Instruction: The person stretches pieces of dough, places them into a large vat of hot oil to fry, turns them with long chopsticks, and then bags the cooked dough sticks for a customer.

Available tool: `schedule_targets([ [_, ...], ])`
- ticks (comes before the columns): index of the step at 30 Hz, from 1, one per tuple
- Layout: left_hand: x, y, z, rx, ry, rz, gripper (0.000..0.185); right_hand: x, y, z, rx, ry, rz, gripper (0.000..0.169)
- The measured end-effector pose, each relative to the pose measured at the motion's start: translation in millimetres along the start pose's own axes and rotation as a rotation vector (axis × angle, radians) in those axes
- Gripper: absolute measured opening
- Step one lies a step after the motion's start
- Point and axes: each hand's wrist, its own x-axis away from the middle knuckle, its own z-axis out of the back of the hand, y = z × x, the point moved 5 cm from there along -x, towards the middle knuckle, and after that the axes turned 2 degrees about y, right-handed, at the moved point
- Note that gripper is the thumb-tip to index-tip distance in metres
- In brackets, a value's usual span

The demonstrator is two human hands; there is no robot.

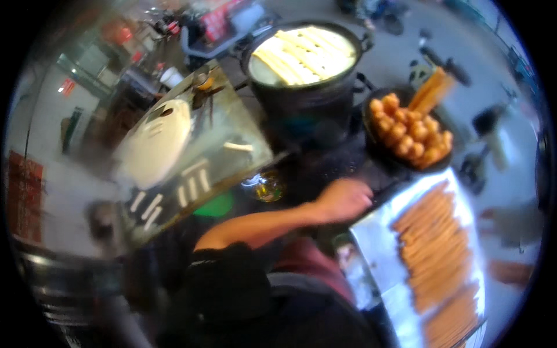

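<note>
My left hand [346, 200] reaches across in front of me, blurred, with its fingers curled; whether anything is in it I cannot tell. Right of it lies a metal tray [374, 237] bearing rows of brown fried dough sticks [435, 248]. Beyond the hand, a dark round container [374, 148] holds upright fried dough sticks [409, 130], one bundle leaning out above the rest. Pale dough strips [304, 54] float in a large dark pot [300, 98] farther ahead. My right hand is out of view.
A tilted worktop [235, 117] on the left carries a dough slab [152, 148] and several cut dough pieces [193, 187]. A shiny bowl [267, 187] and a green object [215, 205] sit near its edge. Motorcycles [389, 19] stand in the background.
</note>
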Motion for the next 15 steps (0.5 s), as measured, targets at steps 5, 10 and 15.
schedule_targets([
  [5,71,-270,219,-0.510,0.583,0.707,0.016,-56,-17,-97,0.061,-0.199,0.013,0.025],
  [10,136,-405,378,-1.005,0.659,1.056,0.021,-106,-43,-155,0.126,-0.214,0.028,0.025],
  [15,127,-467,415,-1.136,0.627,1.237,0.020,-148,-49,-176,0.223,-0.093,-0.013,0.026],
])
